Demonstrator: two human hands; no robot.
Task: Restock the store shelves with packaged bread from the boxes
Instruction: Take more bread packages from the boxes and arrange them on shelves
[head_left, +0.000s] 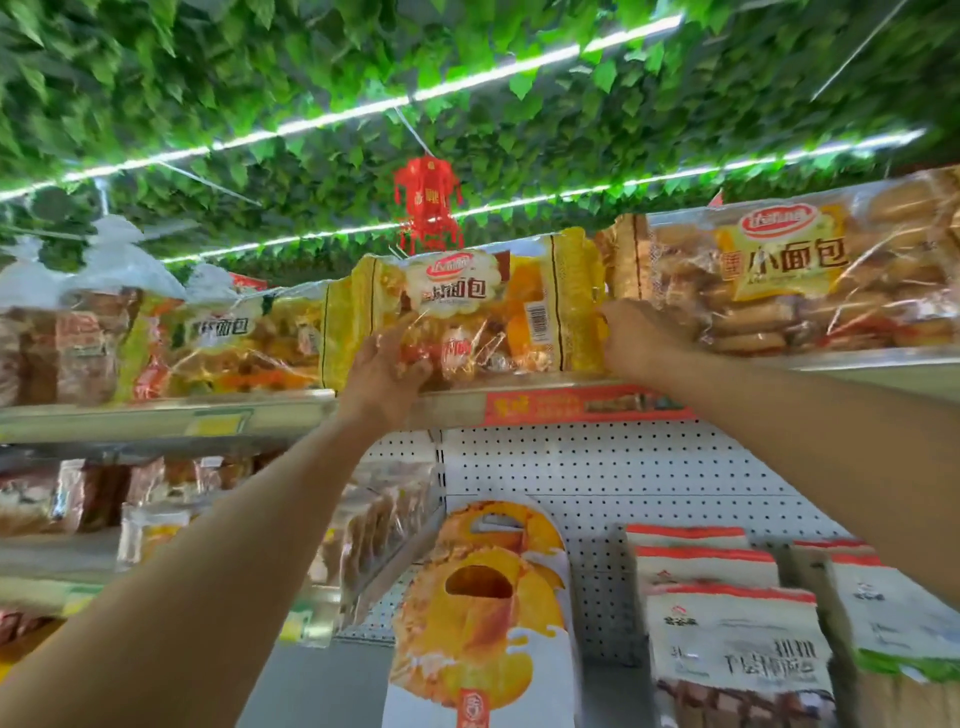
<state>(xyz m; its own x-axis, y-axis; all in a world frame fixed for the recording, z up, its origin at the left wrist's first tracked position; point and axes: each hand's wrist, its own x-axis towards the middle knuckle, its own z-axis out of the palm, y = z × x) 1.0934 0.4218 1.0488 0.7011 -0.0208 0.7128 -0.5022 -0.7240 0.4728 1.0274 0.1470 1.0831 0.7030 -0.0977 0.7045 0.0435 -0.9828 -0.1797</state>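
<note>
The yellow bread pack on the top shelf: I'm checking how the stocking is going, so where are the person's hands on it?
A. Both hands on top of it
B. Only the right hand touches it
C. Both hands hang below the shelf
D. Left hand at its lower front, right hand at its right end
D: the left hand grips the lower front of the yellow bread pack, and the right hand is at its right end on the top shelf.

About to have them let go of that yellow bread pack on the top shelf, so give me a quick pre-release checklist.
1. Yellow bread pack resting on the top shelf: ok.
2. Left hand holds its lower front: ok.
3. Right hand at its right end: ok; grip cannot tell.
4. Pack fully back from the shelf edge: cannot tell.
5. Large bread bag alongside undisturbed: ok.
6. Pack standing face-out, label readable: ok.
</note>
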